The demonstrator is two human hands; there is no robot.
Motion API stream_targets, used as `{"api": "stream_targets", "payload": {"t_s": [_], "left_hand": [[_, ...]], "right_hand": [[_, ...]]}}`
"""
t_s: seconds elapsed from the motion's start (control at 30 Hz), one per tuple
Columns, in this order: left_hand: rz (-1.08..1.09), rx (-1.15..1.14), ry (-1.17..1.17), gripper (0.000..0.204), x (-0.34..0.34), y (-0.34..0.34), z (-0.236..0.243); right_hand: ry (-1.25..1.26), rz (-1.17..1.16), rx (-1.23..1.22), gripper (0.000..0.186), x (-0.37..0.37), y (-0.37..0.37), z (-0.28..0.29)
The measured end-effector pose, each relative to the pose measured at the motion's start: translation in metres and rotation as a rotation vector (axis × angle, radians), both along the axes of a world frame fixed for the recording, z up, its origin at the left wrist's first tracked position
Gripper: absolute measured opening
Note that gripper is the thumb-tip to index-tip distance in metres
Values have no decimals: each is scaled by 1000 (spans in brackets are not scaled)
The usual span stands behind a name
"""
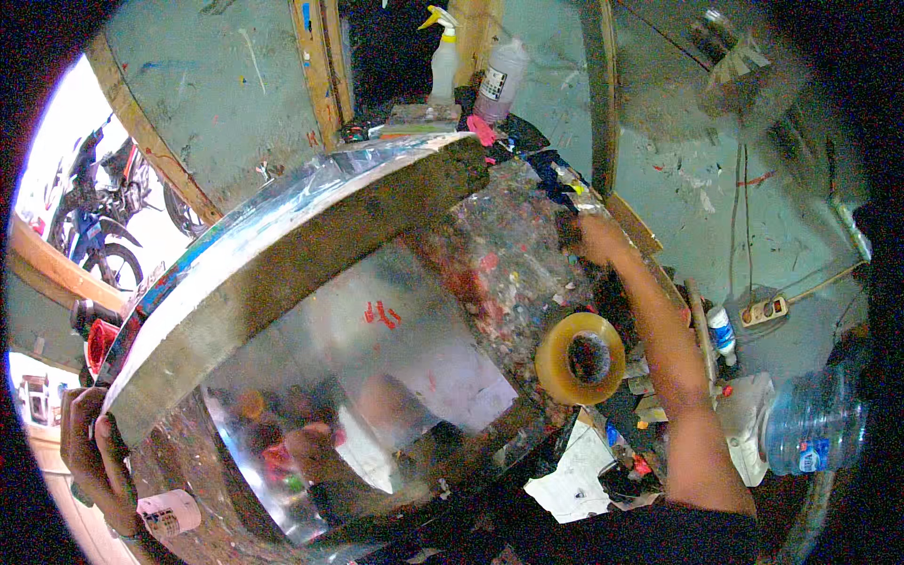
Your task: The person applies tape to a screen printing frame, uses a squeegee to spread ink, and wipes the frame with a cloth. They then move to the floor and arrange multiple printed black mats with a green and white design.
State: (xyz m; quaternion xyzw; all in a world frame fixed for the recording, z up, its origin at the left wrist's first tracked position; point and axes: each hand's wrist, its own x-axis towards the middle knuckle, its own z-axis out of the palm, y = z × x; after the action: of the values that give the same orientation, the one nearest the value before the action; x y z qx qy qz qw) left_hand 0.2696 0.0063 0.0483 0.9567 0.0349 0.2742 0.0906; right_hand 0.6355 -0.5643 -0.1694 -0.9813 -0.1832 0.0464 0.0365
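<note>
My left hand [99,452] is wrapped round the near left end of a wide wooden frame [282,259], which stands tilted up with its scuffed brown edge toward me. Under it lies a shiny, reflective sheet [377,282] with small red marks, and a paler piece of paper [461,381] shows on or in it. My right arm stretches across the table's far right side. There my right hand [600,241] reaches into dark clutter by the wall, its fingers mostly hidden in shadow. A large roll of clear yellowish tape [554,363] lies nearer to me.
A spray bottle [443,66] with a yellow head and a plastic bottle [502,80] stand at the back. To the right are a big water bottle [819,424], a small white-blue bottle [722,334] and a power strip [763,311]. Crumpled white paper [574,476] lies near me.
</note>
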Motion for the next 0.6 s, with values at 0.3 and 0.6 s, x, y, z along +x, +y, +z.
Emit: {"api": "stream_targets", "payload": {"t_s": [0.3, 0.6], "left_hand": [[-25, -11, -20, 27, 2, -2, 0], [13, -37, 21, 23, -5, -14, -5]], "right_hand": [[349, -304, 568, 9, -1, -42, -28], [500, -190, 670, 12, 17, -62, -32]]}}
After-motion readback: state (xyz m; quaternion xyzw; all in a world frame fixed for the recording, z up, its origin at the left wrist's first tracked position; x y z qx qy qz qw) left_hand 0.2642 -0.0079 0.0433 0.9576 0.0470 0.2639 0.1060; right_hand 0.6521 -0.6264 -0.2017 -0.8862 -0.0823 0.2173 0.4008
